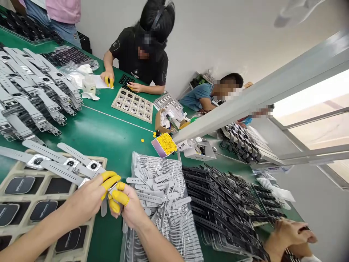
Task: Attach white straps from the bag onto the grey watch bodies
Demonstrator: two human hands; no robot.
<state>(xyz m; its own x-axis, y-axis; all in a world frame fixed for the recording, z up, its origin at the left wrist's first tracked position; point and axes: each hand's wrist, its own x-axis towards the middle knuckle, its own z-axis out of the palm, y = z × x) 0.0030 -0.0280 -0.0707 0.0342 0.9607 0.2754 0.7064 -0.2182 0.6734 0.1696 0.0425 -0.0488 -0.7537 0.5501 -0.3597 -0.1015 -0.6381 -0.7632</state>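
A green bench (109,134) carries the whole scene. Across its left side lie rows of finished grey watches (32,94), and on the right sits a heap of black straps (223,207) in clear bags. Between them lies a bag of loose grey straps (160,189), just beside the person's hands. At the near left a beige tray (16,171) holds dark watch bodies in its pockets, with three strapped watches laid along its far edge. Farther off, a co-worker in a black shirt (139,54) bends over another tray, and a small box of yellow finger cots (166,143) stands near the middle.

The left hand (89,198) and right hand (131,207), fingertips capped in yellow cots, meet above the tray's right edge, both closed narrowly on one small watch body with a grey strap (104,207) hanging from it. The joint itself is hidden by the fingers. Fitting it well probably means keeping the body steady in one hand, lining the strap end squarely with the lug, and pressing evenly with the covered fingertips only.
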